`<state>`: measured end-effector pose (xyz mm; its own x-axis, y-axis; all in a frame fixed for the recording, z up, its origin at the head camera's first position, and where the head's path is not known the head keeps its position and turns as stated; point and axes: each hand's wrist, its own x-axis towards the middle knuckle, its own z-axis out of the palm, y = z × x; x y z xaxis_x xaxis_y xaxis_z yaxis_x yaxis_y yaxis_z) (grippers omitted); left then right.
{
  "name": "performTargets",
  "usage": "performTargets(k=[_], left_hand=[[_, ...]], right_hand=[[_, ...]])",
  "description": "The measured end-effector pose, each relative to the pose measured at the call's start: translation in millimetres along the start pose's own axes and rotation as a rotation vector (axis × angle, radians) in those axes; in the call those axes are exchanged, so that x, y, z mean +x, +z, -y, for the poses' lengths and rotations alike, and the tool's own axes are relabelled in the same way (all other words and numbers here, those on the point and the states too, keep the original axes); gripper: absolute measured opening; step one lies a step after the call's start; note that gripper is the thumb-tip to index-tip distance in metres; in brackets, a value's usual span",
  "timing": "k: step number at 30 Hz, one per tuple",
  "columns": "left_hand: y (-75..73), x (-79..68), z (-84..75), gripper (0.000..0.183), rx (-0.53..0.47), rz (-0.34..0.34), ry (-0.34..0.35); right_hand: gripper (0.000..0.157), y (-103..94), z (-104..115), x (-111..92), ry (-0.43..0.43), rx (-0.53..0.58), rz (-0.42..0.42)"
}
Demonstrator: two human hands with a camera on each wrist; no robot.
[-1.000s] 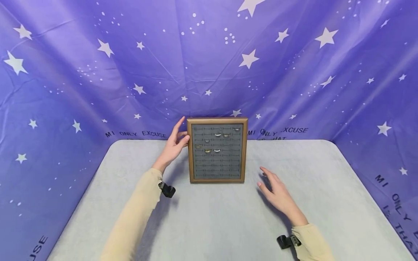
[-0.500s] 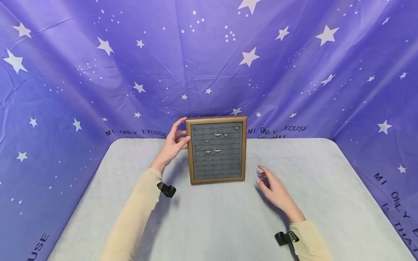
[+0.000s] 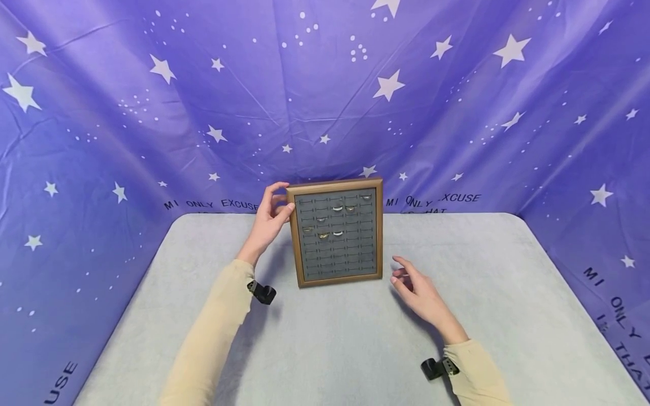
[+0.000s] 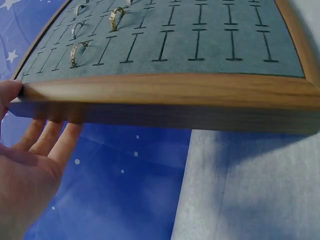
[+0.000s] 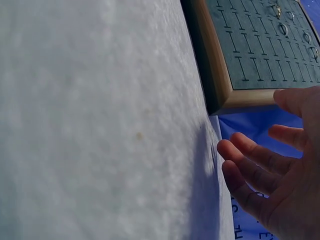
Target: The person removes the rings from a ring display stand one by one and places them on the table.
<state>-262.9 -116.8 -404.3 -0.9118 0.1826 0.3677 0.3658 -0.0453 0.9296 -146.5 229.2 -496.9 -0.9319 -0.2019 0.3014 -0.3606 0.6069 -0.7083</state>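
A wood-framed ring display tray stands upright on the table, slightly turned. Several rings, gold and silver toned, sit in the slots of its grey lining, such as a gold ring in the left wrist view. My left hand holds the tray's upper left edge. In the left wrist view the thumb is at the front of the wooden rim and the other fingers are against its side. Just off the tray's lower right side, my right hand holds nothing, its fingers loosely bent.
A pale grey cloth covers the table. Behind and at both sides hangs a purple curtain with white stars and lettering. Each wrist carries a small black camera.
The tray has turned a little, its top edge now sloping up to the right. My right hand has moved left, closer to the tray. My left hand keeps its hold.
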Motion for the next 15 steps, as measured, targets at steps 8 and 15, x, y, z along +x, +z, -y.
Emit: performTargets(k=[8, 15], left_hand=[[5.1, 0.6, 10.4, 0.045, 0.018, -0.046, 0.027], [13.8, -3.3, 6.2, 0.048, -0.031, -0.024, 0.058]], right_hand=[[0.046, 5.3, -1.2, -1.6, 0.033, 0.018, 0.029], [0.043, 5.0, 1.9, 4.1, 0.008, 0.033, 0.018]])
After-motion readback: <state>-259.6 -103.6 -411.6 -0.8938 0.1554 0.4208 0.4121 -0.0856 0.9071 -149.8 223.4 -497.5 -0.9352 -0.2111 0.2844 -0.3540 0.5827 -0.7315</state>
